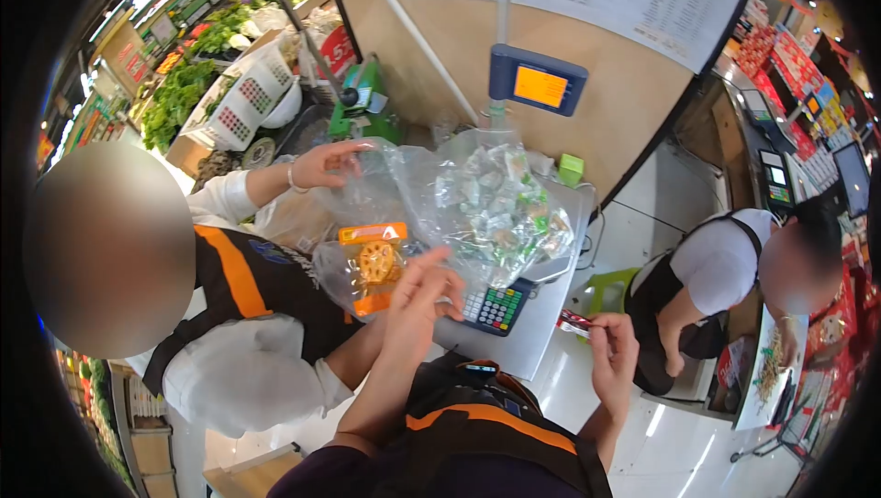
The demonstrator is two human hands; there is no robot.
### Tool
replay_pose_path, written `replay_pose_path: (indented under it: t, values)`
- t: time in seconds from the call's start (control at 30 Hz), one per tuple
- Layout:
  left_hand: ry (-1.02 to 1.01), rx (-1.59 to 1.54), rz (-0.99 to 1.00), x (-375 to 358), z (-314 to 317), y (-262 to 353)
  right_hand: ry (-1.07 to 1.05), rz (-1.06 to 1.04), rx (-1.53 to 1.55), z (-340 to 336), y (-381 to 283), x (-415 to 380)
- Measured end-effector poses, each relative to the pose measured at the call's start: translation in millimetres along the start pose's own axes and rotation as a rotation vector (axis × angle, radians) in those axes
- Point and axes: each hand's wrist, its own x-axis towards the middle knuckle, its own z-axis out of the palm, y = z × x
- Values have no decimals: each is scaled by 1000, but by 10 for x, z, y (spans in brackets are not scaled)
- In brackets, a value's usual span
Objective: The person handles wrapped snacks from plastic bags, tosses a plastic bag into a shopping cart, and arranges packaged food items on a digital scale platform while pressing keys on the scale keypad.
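Observation:
My left hand [425,294] is raised over the front of the weighing counter with its fingers apart and nothing visible in them. It hovers near a clear bag of lotus root slices [374,264] with an orange label, and near the scale's keypad [496,308]. Between the fingertips of my right hand [613,356], off the counter's right side, is a small red and black packet [575,323]. A large clear plastic bag full of small wrapped pieces [503,204] lies on the scale. A co-worker's hand [328,166] touches clear plastic at its left.
A co-worker [248,287] stands close on my left, one forearm behind mine. The scale's display [539,85] rises behind the bag. A green box [571,169] sits at the back right. Another person [707,278] bends near a green stool [606,289].

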Motion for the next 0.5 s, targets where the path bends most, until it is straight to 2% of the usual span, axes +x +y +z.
replay_pose_path:
  t: [0.1,0.2,0.33,0.5]
  values:
    - [-263,198,-153,-28,229,-114,-15,-2,16,49,10,13]
    - [-395,259,-185,-29,399,-230,22,18,21,74,28,-2]
    - [-405,300,-112,41,584,-328,37,38,38,11,-7,-34]
    - [-480,331,-142,81,820,-312,37,42,59,-47,-29,-82]
